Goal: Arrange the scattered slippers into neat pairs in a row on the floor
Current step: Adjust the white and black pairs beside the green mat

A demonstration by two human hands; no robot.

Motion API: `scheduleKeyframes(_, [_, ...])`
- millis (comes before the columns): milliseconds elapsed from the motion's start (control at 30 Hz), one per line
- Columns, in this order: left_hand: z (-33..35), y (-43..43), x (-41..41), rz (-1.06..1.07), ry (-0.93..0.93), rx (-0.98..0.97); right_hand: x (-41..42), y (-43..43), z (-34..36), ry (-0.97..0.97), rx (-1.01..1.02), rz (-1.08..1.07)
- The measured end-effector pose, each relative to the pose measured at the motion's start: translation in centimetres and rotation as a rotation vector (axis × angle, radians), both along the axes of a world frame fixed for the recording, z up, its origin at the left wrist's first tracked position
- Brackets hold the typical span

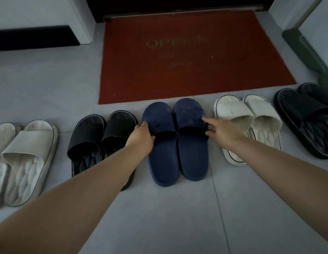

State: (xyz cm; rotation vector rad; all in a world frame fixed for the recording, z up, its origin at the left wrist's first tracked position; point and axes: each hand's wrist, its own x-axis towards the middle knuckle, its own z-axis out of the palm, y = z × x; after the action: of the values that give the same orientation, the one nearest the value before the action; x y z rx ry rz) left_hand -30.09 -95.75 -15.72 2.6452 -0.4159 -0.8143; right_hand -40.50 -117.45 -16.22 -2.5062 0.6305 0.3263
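Note:
A navy blue pair of slippers stands side by side in the middle of the floor, toes pointing at the mat. My left hand [142,133] grips the outer edge of the left blue slipper [162,143] at its strap. My right hand [219,130] rests with spread fingers against the outer side of the right blue slipper [192,140]. To their left sits a black pair [97,140], then a white pair [25,162] at the far left. A white pair [251,121] lies to the right, and a black pair [306,118] at the far right.
A red doormat [192,57] with faded lettering lies just beyond the row, in front of a dark door. A white cabinet with a dark base [34,37] stands at the back left. A dark green frame [302,46] runs along the right. Grey tiles extend toward me.

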Motion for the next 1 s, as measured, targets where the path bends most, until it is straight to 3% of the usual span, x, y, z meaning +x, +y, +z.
scheduleKeyframes(67, [0.2,-0.5,-0.2,-0.04,-0.034,0.061,-1.0,-0.1,0.1,-0.05,0.028,-0.033])
scheduleKeyframes(133, [0.5,-1.4,-0.6,-0.148,-0.142,0.101,-2.7,-1.0,0.1,-0.166,0.082,-0.224])
scheduleKeyframes(233, [0.7,-3.9,-2.0,-0.336,-0.26,0.014,-5.7,-4.0,0.2,-0.252,0.082,-0.627])
scheduleKeyframes(300, [0.7,-6.2,-3.4,-0.444,-0.265,-0.063,-7.6,-6.5,-0.2,-0.199,0.053,-0.704])
scheduleKeyframes(500, [-0.3,-12.9,-8.1,-0.622,-0.194,-0.146,-8.0,-10.0,-1.6,-0.075,0.175,-0.474])
scheduleKeyframes(833, [-1.6,-18.2,-9.1,-0.644,-0.192,0.136,-7.2,-11.9,-3.2,-0.046,0.142,-0.201])
scheduleKeyframes(1000, [-2.1,-18.3,-10.4,-0.61,-0.177,0.131,-8.4,-12.3,-2.7,-0.045,0.207,-0.166])
